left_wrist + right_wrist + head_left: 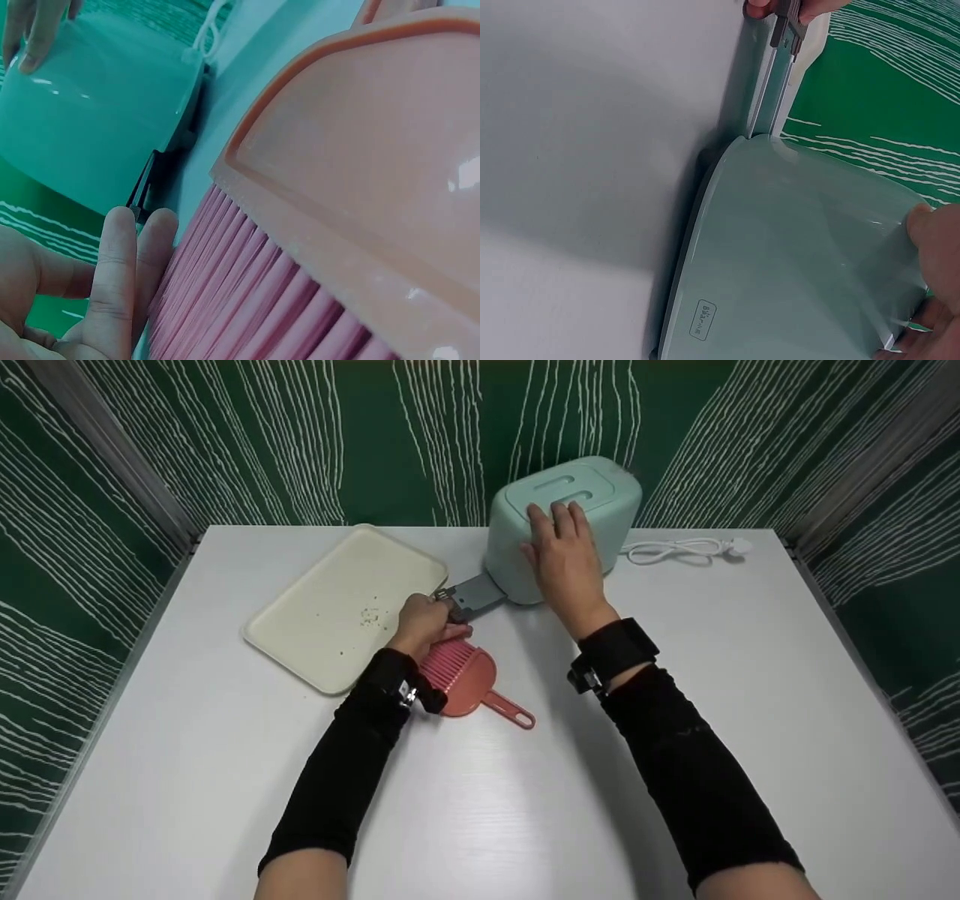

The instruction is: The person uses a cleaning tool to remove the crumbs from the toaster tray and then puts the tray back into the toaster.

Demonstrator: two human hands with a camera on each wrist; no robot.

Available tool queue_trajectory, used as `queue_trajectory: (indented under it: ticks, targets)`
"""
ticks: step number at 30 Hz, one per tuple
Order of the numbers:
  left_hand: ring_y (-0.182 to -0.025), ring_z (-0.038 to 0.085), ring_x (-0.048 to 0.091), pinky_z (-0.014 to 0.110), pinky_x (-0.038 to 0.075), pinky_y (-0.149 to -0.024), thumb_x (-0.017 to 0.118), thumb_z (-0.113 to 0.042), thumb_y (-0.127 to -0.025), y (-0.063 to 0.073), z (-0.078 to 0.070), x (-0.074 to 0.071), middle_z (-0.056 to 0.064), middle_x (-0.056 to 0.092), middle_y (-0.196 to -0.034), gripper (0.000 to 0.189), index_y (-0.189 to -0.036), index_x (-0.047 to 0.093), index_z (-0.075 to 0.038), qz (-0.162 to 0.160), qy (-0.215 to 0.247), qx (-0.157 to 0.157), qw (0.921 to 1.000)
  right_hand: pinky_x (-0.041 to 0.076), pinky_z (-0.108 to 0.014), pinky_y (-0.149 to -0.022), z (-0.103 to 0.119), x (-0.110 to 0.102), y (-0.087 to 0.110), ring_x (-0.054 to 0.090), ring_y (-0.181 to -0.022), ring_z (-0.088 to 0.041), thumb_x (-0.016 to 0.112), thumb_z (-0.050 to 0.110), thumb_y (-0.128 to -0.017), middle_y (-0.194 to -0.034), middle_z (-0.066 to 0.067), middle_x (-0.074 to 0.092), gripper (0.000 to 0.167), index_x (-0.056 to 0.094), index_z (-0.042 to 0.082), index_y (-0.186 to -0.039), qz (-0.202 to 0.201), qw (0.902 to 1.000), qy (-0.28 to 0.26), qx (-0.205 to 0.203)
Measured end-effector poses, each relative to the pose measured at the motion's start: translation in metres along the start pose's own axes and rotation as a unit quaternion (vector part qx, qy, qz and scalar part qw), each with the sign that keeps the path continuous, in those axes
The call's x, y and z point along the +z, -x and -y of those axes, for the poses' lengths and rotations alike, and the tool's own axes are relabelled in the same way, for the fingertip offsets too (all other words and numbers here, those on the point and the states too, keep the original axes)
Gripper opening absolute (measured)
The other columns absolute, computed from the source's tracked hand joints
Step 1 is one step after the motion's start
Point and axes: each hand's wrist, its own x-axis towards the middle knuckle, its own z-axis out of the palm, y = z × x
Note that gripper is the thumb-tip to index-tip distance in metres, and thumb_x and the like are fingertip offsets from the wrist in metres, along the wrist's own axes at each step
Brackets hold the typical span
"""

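A mint-green toaster (517,540) with two slots on top stands at the back of the white table. My right hand (568,570) rests on it, fingers over the upper edge and thumb against the front face. A grey crumb tray (480,595) sticks out from the toaster's lower left end. My left hand (424,622) pinches the tray's outer end; in the left wrist view two of its fingers (112,277) are extended. Just below that hand lies an orange-red dustpan (474,684) with pink brush bristles (448,662) along its edge.
A cream rectangular tray (315,607) with dark crumbs (370,617) scattered on it lies to the left. Behind the toaster on the right, a coiled white power cord (675,547) ends in a plug. Green walls with white lines border the table (480,802).
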Motion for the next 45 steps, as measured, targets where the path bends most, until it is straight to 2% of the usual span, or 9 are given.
queue_trajectory:
  ticks: [7,13,17,22,28,36,45]
  targets:
    - [-0.07,0.017,0.078,0.026,0.067,-0.077,0.048,-0.012,-0.114,-0.002,0.0,0.001,0.026,0.068,-0.119,0.031,-0.134,0.052,0.01,0.002,-0.019,0.01,0.9998,0.026,-0.055,-0.135,0.0,0.002,0.001,0.034,-0.158,-0.049,0.061,0.026,-0.112,-0.161,-0.03,0.046,0.053,0.048,0.006,-0.159,-0.014,0.9999,-0.004,-0.006]
    - [-0.067,0.014,0.078,0.024,0.066,-0.071,0.051,-0.012,-0.113,-0.004,0.0,0.002,0.024,0.07,-0.113,0.022,-0.122,0.056,0.007,-0.004,-0.033,0.019,0.9993,0.028,-0.054,-0.135,0.0,0.003,0.001,0.037,-0.156,-0.049,0.06,0.027,-0.112,-0.159,-0.03,0.048,0.053,0.048,0.006,-0.159,-0.02,0.9996,0.014,-0.011]
    - [-0.062,0.011,0.076,0.021,0.063,-0.063,0.052,-0.012,-0.112,-0.004,0.0,0.004,0.019,0.073,-0.1,0.019,-0.116,0.059,0.006,-0.015,-0.059,0.038,0.9974,0.028,-0.055,-0.134,0.001,0.002,0.002,0.037,-0.156,-0.049,0.061,0.027,-0.112,-0.159,-0.03,0.048,0.053,0.048,0.006,-0.159,-0.023,0.9996,0.012,-0.008]
    - [-0.055,0.008,0.068,0.02,0.056,-0.054,0.055,-0.011,-0.111,-0.005,0.001,0.007,0.012,0.075,-0.081,0.02,-0.115,0.063,0.007,-0.032,-0.08,0.057,0.9946,0.028,-0.056,-0.134,0.001,0.001,0.002,0.036,-0.157,-0.049,0.06,0.028,-0.112,-0.16,-0.03,0.047,0.053,0.047,0.007,-0.159,-0.021,0.9997,0.005,-0.008]
    - [-0.056,0.008,0.068,0.019,0.051,-0.052,0.057,-0.011,-0.11,-0.008,-0.001,0.009,0.013,0.076,-0.084,0.022,-0.118,0.066,0.007,-0.041,-0.09,0.056,0.9935,0.025,-0.055,-0.135,0.001,0.001,0.003,0.034,-0.159,-0.048,0.057,0.028,-0.113,-0.162,-0.029,0.045,0.053,0.045,0.007,-0.161,-0.011,0.9999,0.004,-0.005]
    - [-0.061,0.012,0.075,0.023,0.061,-0.059,0.057,-0.009,-0.11,-0.009,0.0,0.011,0.008,0.071,-0.076,0.02,-0.117,0.066,0.008,-0.028,-0.073,0.059,0.9952,0.025,-0.056,-0.135,0.001,0.001,0.003,0.031,-0.16,-0.048,0.057,0.029,-0.113,-0.164,-0.028,0.043,0.054,0.044,0.009,-0.162,-0.003,1.0,0.0,0.001]
    - [-0.059,0.014,0.076,0.024,0.063,-0.058,0.061,-0.013,-0.11,-0.011,0.001,0.015,0.007,0.074,-0.07,0.019,-0.112,0.063,0.006,-0.017,-0.052,0.064,0.9964,0.029,-0.056,-0.133,0.002,0.002,0.004,0.035,-0.158,-0.049,0.059,0.028,-0.112,-0.161,-0.03,0.045,0.052,0.047,0.008,-0.159,-0.019,0.9998,0.01,-0.004]
